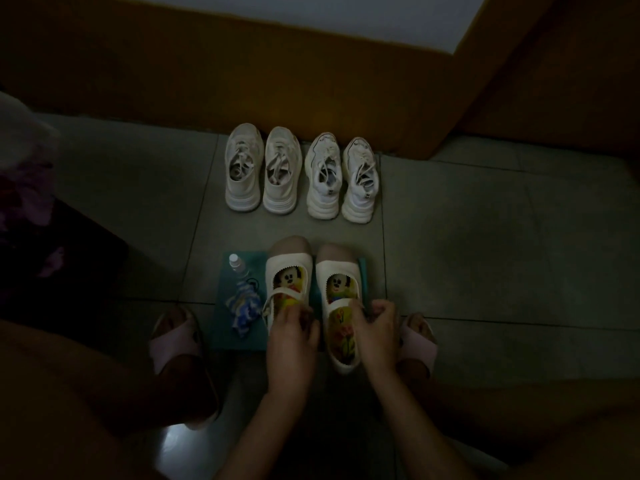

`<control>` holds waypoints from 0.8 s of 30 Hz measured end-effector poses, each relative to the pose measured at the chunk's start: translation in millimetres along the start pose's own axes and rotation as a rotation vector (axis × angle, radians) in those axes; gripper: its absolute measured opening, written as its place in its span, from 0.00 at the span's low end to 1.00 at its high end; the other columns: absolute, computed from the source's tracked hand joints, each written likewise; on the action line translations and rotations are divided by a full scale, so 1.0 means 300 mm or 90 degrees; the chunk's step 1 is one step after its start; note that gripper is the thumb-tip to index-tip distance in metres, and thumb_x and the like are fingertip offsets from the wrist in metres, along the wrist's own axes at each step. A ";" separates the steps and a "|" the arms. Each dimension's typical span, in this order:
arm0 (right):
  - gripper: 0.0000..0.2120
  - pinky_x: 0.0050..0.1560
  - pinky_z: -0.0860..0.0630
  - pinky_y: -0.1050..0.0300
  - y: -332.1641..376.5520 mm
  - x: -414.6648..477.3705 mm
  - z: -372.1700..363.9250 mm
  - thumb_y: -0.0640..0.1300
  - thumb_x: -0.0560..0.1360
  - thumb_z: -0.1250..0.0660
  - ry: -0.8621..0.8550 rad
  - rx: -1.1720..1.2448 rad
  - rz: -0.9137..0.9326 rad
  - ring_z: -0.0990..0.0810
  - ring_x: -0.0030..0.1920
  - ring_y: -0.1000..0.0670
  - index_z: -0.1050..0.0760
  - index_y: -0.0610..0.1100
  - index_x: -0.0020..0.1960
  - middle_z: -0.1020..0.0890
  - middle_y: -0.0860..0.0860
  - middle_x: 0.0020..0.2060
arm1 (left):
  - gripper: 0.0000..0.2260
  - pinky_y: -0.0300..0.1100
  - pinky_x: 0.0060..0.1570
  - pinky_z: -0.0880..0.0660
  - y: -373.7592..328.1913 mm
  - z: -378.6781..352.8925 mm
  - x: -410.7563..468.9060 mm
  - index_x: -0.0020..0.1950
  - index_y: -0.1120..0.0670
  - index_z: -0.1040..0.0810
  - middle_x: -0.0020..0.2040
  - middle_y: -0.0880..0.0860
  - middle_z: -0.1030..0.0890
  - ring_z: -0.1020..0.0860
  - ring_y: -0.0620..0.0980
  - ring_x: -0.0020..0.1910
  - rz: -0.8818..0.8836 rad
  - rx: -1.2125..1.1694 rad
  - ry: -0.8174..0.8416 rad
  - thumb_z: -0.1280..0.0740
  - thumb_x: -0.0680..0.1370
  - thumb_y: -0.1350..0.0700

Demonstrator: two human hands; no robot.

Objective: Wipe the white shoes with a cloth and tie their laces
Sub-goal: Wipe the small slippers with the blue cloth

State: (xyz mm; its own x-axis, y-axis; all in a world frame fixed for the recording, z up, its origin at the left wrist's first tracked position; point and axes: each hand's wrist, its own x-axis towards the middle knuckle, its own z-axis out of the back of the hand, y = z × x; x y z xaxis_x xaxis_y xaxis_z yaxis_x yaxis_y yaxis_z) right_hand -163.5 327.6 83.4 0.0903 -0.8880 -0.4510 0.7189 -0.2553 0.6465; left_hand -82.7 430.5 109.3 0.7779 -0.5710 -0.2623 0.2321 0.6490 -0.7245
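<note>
Left hand [292, 332], right hand [375, 327] grip strap shoes [287, 268]; sneakers [242, 188] well apart.

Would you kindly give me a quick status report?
Left hand grips left strap shoe. Right hand grips right strap shoe. Cloth lies beside them, untouched. Laced sneakers wait by wall.

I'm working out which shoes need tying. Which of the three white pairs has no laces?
The strap pair, held by the left hand and right hand: straps across cartoon insoles. Both sneaker pairs beyond it are laced.
</note>
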 end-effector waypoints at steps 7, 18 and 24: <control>0.48 0.66 0.37 0.45 0.059 0.012 -0.061 0.62 0.65 0.29 0.093 -0.210 0.017 0.45 0.71 0.41 0.52 0.50 0.75 0.43 0.46 0.71 | 0.39 0.50 0.69 0.39 0.056 -0.017 0.113 0.75 0.59 0.45 0.74 0.61 0.43 0.41 0.60 0.72 0.068 0.113 -0.005 0.27 0.71 0.52; 0.51 0.63 0.33 0.46 0.070 0.046 -0.102 0.56 0.64 0.25 0.111 -0.268 0.000 0.38 0.69 0.39 0.53 0.46 0.75 0.39 0.42 0.70 | 0.50 0.54 0.67 0.39 0.059 -0.085 0.210 0.75 0.57 0.49 0.69 0.62 0.35 0.34 0.61 0.67 0.168 0.190 -0.005 0.24 0.63 0.45; 0.48 0.60 0.27 0.42 0.055 0.068 -0.095 0.50 0.64 0.24 0.115 -0.206 -0.010 0.32 0.66 0.40 0.49 0.48 0.74 0.34 0.43 0.68 | 0.45 0.55 0.65 0.39 0.064 -0.078 0.220 0.75 0.55 0.46 0.66 0.61 0.32 0.33 0.61 0.66 0.186 0.222 -0.018 0.25 0.66 0.46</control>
State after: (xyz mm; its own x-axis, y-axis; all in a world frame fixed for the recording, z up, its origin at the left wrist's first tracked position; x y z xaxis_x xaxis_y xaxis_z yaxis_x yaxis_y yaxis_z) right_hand -130.1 316.1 67.2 0.1762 -0.7956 -0.5796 0.8994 -0.1091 0.4232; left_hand -40.5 393.5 63.2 0.8548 -0.3282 -0.4021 0.1799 0.9140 -0.3636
